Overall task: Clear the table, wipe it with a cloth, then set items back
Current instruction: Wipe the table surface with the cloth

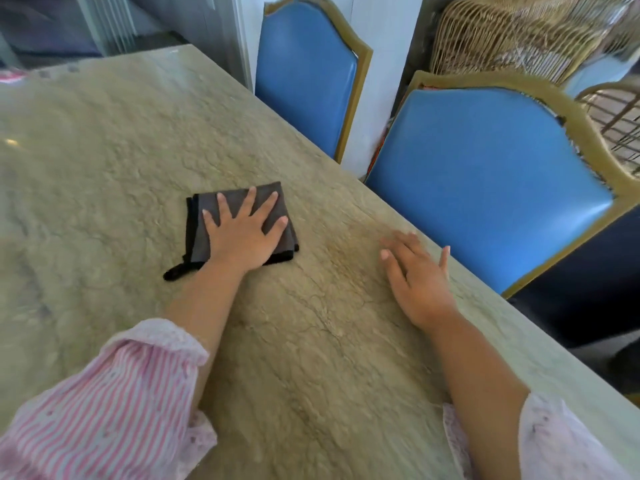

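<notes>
Head view shows the left hand (242,233) pressed flat, fingers spread and straight, on a folded dark grey cloth (239,223) lying on the veined beige stone table (104,150). Right hand (417,275) rests open-palmed, holding nothing, near the table's edge beside two blue padded chairs with gold frames (485,174).

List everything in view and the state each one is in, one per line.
cloth: folded, lying flat on the table under the left hand.
left hand: open, fingers spread, pressing on the cloth.
right hand: open, palm down near the table edge, holding nothing.
near blue chair: upright, pushed up to the table.
far blue chair: upright, beside the table.
</notes>
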Demonstrator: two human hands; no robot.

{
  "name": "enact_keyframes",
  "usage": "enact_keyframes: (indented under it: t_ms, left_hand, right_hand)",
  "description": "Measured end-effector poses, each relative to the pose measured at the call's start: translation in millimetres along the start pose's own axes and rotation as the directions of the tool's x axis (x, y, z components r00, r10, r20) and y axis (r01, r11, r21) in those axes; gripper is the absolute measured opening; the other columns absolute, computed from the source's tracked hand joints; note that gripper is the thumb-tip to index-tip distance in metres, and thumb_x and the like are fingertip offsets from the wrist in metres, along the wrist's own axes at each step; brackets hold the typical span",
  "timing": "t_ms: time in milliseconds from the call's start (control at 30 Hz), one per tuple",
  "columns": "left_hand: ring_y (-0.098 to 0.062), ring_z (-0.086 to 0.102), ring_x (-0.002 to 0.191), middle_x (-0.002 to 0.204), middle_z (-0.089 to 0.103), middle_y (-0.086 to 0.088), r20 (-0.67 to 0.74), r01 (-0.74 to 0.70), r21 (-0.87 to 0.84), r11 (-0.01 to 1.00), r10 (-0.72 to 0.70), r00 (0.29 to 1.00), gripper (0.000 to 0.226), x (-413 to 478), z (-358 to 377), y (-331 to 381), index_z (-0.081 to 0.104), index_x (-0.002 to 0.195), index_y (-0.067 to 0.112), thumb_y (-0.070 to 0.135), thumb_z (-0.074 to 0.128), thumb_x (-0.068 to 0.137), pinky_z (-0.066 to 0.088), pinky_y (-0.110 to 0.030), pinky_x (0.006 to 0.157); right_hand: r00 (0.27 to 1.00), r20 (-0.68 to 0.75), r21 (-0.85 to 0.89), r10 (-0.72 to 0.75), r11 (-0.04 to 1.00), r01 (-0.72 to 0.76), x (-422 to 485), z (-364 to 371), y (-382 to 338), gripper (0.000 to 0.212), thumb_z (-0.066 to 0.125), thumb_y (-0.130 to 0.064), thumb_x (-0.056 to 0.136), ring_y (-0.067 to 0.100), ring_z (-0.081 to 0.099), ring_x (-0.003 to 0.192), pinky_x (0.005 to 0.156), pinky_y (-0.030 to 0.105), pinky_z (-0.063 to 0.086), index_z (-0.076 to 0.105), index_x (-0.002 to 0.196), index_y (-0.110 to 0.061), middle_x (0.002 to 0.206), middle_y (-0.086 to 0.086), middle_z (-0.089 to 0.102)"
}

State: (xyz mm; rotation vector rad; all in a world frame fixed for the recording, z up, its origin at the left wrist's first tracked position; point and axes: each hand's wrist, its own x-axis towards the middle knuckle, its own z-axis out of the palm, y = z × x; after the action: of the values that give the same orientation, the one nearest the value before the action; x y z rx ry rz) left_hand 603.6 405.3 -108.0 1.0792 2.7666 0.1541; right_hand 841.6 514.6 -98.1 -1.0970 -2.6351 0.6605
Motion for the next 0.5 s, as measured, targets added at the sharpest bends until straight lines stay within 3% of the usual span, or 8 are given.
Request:
enact_keyframes:
  t_ms: [67, 200, 333, 500]
  left_hand:
    - [-0.039, -0.013, 0.143, 0.158, -0.008, 0.01, 0.009, 0.077, -0.008, 0.997, -0.077, 0.997, 0.061, 10.2, -5.3, -10.2, -0.004, 0.144, 0.047, 0.067, 0.011, 0.088, -0.006, -0.061, 0.113]
    - [-0.043, -0.014, 0.141, 0.159, -0.008, 0.006, 0.007, 0.1, -0.03, 0.995, -0.1, 0.995, 0.061, 29.2, -6.6, 15.4, -0.005, 0.145, 0.044, 0.065, 0.011, 0.09, -0.007, -0.063, 0.112]
    - [-0.044, -0.015, 0.141, 0.158, -0.009, 0.004, 0.003, -0.03, -0.006, 1.0, 0.03, 1.0, 0.06, 35.6, 4.1, 75.4, -0.007, 0.145, 0.043, 0.063, 0.011, 0.091, -0.008, -0.064, 0.111]
    - [-0.044, -0.015, 0.141, 0.158, -0.01, 0.006, 0.021, -0.241, 0.003, 0.971, 0.24, 0.97, 0.059, 1.2, 20.7, 132.9, -0.006, 0.145, 0.044, 0.062, 0.012, 0.091, -0.008, -0.063, 0.111]
  right_hand:
    - [0.999, 0.003, -0.036, 0.034, 0.999, -0.034, -21.3, -12.1, 14.6, 0.05, 0.017, -0.046, 0.097, 0.005, 0.007, 0.145, 0.11, 0.042, -0.022, 0.041, 0.139, -0.032, 0.153, -0.009, 0.027]
    - [0.999, 0.027, -0.105, 0.039, 0.994, -0.036, -63.0, -30.0, 57.7, 0.068, 0.007, -0.066, 0.089, 0.009, 0.009, 0.145, 0.119, 0.034, 0.002, 0.038, 0.141, -0.034, 0.155, -0.006, 0.025]
    - [1.0, 0.0, -0.124, -0.024, 0.992, 0.023, -70.4, -25.8, 72.4, 0.069, 0.011, -0.061, 0.086, 0.011, 0.017, 0.144, 0.12, 0.036, 0.011, 0.036, 0.142, -0.03, 0.153, -0.004, 0.029]
    - [1.0, 0.005, -0.116, -0.025, 0.993, 0.026, -69.2, -25.4, 72.8, 0.069, 0.009, -0.061, 0.087, 0.007, 0.013, 0.144, 0.12, 0.038, 0.008, 0.03, 0.145, -0.029, 0.154, -0.007, 0.024]
